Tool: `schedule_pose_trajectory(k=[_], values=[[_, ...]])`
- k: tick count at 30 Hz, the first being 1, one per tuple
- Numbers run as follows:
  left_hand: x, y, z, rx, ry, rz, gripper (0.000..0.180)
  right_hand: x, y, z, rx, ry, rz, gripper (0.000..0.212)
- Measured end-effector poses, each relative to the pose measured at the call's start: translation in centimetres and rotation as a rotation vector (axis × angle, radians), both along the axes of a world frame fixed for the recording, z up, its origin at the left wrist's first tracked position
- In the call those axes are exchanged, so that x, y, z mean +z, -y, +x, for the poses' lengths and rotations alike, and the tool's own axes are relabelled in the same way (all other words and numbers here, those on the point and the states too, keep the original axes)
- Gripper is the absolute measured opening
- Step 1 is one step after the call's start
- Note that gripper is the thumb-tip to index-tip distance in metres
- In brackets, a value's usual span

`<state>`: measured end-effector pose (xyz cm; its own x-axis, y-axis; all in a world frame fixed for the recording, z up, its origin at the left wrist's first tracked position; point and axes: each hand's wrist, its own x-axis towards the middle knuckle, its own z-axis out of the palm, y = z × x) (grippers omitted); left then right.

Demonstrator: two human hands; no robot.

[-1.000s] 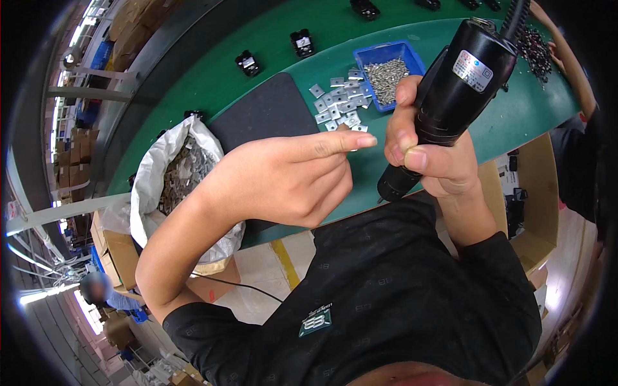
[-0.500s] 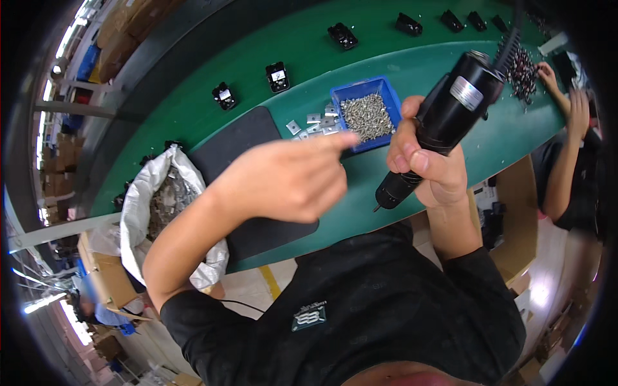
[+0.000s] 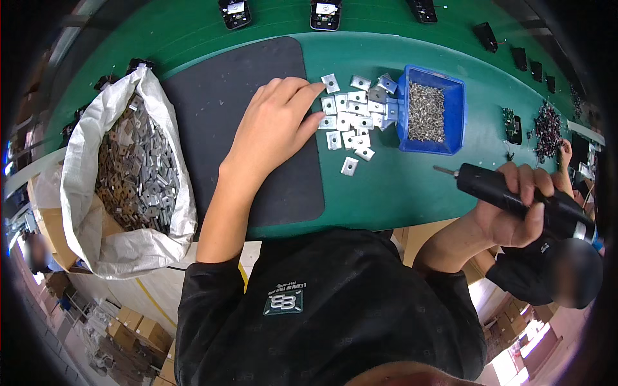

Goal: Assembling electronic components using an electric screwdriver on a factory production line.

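My right hand is wrapped round a black electric screwdriver, held above the table's near right side with its bit pointing left. Over the edge of the dark mat, my left hand has its thumb and forefinger apart. Their tips reach the left side of a spread of small silver square metal plates with holes; whether they touch a plate I cannot tell. A blue bin of small silver screws stands just right of the plates.
A white woven sack full of metal plates stands left of the dark mat. Black housings line the far green surface. Dark red-and-black small parts lie at right, near a co-worker's hand.
My left hand has moved from near the bin to the left edge of the plates, its fingers spreading. The screwdriver has swung to point left, and the view has shifted.
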<state>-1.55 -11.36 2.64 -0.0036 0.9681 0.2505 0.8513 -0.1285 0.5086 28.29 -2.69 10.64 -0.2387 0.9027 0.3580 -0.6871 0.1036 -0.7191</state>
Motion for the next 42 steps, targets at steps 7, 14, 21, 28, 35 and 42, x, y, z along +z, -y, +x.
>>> schedule_pose_trajectory(k=[7, 14, 21, 28, 35, 42], values=[[-1.0, -3.6, -0.2, -0.132, 0.018, 0.084, 0.027, -0.4, -2.7, -1.8, -0.169, 0.026, 0.135, 0.031], [-0.9, -4.2, -0.9, -0.157, -0.033, 0.019, 0.027, -3.1, -5.1, -2.7, -0.306, 0.084, 0.144, 0.041], [-0.2, -4.6, -0.5, 0.055, 0.036, -0.209, 0.028, -5.7, -6.0, -5.3, -0.384, 0.307, 0.142, 0.042], [-0.4, -4.2, 0.1, 0.109, 0.202, -0.232, 0.019, -4.3, -5.7, -5.2, -0.311, 0.25, 0.15, 0.042], [0.4, -8.6, 2.1, 0.004, 0.48, -0.145, 0.012, -3.1, -5.4, -3.3, -0.269, 0.105, 0.192, 0.051], [1.0, -18.6, 2.7, 0.006, 0.393, -0.068, 0.017, -3.0, -4.3, -2.8, -0.373, 0.107, 0.148, 0.051]])
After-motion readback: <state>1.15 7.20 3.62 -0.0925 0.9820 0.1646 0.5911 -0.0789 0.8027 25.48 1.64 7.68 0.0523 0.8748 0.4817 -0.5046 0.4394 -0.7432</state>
